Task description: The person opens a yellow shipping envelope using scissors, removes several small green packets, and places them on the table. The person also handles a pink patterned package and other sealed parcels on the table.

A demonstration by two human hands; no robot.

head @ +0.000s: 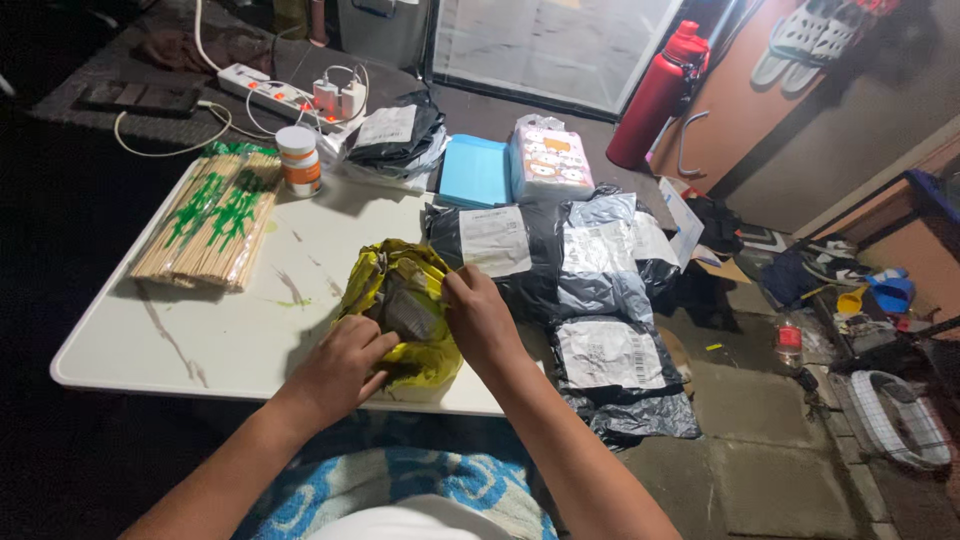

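Observation:
A crumpled yellow plastic mailer bag (400,290) lies on the white low table (200,330) right in front of me. My left hand (345,365) grips its near left side, fingers curled into the plastic. My right hand (480,320) pinches the bag's right edge near the top. A dark wrapped item shows inside the opened bag. Both forearms reach in from the bottom of the view.
Several grey and black mailer bags (590,270) with white labels lie to the right, some hanging off the table. Bundles of bamboo skewers (210,215) and a small white jar (298,158) sit at left. A power strip (275,92), red bottle (658,95), blue pad and pink pack stand behind.

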